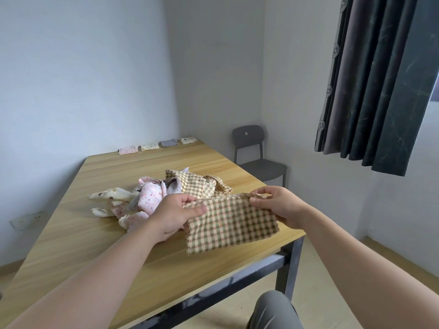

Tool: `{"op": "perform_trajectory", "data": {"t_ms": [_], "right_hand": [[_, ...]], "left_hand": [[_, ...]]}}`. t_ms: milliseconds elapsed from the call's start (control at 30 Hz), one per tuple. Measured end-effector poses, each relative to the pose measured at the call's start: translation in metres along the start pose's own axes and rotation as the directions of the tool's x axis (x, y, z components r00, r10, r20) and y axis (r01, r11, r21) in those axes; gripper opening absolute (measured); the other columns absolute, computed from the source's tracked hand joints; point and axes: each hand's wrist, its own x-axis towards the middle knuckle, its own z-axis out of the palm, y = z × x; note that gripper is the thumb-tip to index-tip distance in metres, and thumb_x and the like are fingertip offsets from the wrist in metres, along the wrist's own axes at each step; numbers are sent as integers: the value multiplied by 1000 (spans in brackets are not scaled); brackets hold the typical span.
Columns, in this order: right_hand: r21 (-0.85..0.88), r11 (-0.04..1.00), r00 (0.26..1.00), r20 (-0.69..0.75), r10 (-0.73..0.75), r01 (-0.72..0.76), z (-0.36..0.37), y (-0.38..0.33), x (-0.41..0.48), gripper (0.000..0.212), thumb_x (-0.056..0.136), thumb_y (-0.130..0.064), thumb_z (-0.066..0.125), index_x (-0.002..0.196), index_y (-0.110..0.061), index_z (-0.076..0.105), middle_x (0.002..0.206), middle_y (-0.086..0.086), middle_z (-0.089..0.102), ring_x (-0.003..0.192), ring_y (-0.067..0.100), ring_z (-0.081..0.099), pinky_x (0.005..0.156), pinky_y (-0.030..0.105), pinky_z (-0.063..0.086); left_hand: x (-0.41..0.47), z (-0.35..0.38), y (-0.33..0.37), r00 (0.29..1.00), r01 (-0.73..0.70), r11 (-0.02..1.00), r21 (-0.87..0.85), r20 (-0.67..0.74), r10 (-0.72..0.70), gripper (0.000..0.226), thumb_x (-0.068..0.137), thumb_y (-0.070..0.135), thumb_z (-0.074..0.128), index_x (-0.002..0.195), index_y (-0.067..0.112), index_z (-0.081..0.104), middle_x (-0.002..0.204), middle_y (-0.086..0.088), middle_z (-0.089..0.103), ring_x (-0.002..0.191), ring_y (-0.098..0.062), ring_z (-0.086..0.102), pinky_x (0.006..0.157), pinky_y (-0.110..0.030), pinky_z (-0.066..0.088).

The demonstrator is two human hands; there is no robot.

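Checked cloth (231,224): upper edge pinched by left hand (175,214) and right hand (278,205), one grip per corner; rest drapes nearward over desk (95,245).

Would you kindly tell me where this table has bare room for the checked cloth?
Bare wood lies between the loose pile and the far folded cloths, and before the pile on the near left of the table. The middle is crowded, where the left hand and right hand hold the checked cloth.
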Motion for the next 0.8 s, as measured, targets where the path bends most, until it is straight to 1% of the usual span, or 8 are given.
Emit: {"op": "perform_trajectory", "data": {"t_ms": [33,100,200,300,400,533,667,800], "right_hand": [[21,1000,999,52,12,-13,0,1,-2,36,82,-12,82,115,-15,68,111,10,74,103,26,71,85,36,59],[-24,1000,996,88,15,-13,0,2,-5,46,77,1,83,117,-13,67,112,9,73,104,25,69,89,38,60],[-156,987,999,46,-22,29,8,4,-9,36,80,-4,82,111,-16,70,106,4,74,100,21,70,86,36,61],[-229,970,995,69,-69,83,20,4,-12,21,85,-16,80,104,-14,73,98,-1,77,91,15,73,77,28,61],[-299,945,990,90,-112,134,33,1,-15,16,88,-24,77,99,-12,74,91,-1,78,83,12,74,71,25,61],[-346,919,977,161,-141,189,59,-6,-20,22,92,-30,71,100,-9,74,87,-2,78,79,11,74,69,27,62],[-329,915,960,227,-163,233,89,-12,-25,24,93,-32,70,98,-9,74,88,0,78,79,14,75,70,30,63],[-266,927,936,302,-181,265,117,-15,-28,26,93,-32,71,96,-6,74,88,3,78,82,17,75,71,31,62]], "left_hand": [[-1,-4,-3,1000,-4,1000,14,10,4,62,79,28,85,131,5,61,125,3,55,118,-11,51,82,-17,45],[-3,-14,-8,1000,-18,997,79,6,17,57,77,28,88,125,7,66,127,3,58,122,-11,51,96,-22,40],[-13,-28,-12,1000,-21,983,182,9,20,39,75,31,89,109,19,73,122,1,66,120,-12,57,101,-29,43],[-25,-41,-15,998,-47,964,262,-22,54,24,77,30,88,92,33,70,108,7,69,109,-8,62,86,-21,47],[-39,-55,-18,993,-69,933,353,-65,98,20,79,31,86,87,36,69,91,20,65,88,4,60,72,-14,44],[-62,-79,-26,990,-97,911,400,-59,131,17,81,31,84,92,35,71,93,20,68,86,9,60,77,-15,43],[-91,-103,-39,985,-63,902,428,-120,126,13,85,29,81,94,33,73,93,22,69,82,13,61,69,-4,39],[-117,-124,-51,973,5,885,465,-207,103,14,90,33,76,102,27,79,99,16,74,92,5,64,72,-11,42]]}}
